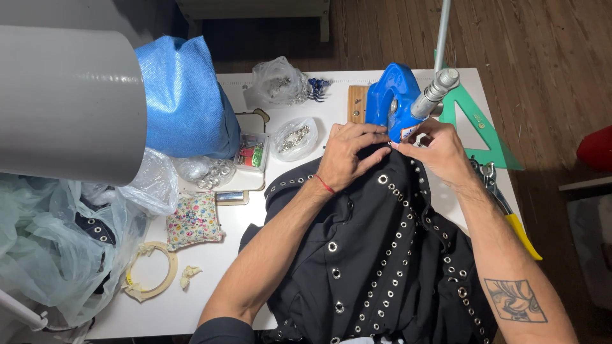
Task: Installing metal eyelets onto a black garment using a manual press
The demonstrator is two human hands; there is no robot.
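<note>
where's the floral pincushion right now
In the head view the floral pincushion lies on the white table, to the left of the black garment, just above the tape ring and below the blue bag.

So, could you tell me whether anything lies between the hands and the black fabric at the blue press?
Nothing visible does: the left hand and right hand both rest directly on the black eyelet-studded fabric, right at the base of the blue press.
</note>
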